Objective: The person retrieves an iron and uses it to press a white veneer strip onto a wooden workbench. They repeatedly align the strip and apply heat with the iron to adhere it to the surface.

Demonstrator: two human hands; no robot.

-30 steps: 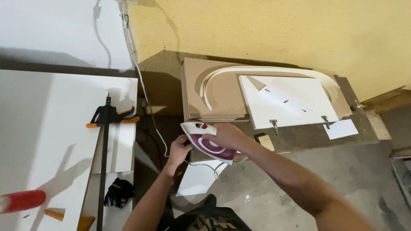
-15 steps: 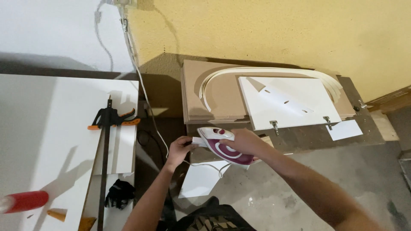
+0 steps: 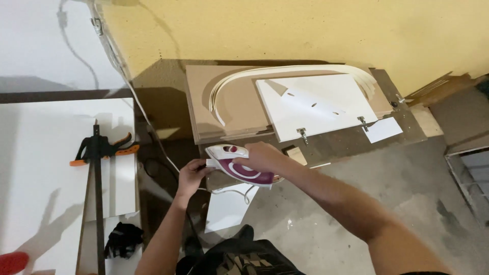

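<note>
My right hand (image 3: 265, 158) grips the handle of a white and purple clothes iron (image 3: 237, 165), held low over the concrete floor in front of a stack of boards. My left hand (image 3: 192, 175) is at the iron's rear end, fingers curled on its back edge where the white cord (image 3: 224, 191) comes out. Just beyond the iron lies a brown board (image 3: 204, 109) with curved white edge strips (image 3: 224, 89) and a white panel (image 3: 318, 104) with metal hinges on it.
A white panel (image 3: 46, 168) on the left carries a black and orange bar clamp (image 3: 97, 153). A black glove (image 3: 122, 239) lies by its lower end. A white sheet (image 3: 226, 206) lies on the floor under the iron. A yellow wall (image 3: 305, 30) stands behind.
The view has shifted slightly; both hands stay on the iron, which has moved a little toward the boards and tilted flatter.
</note>
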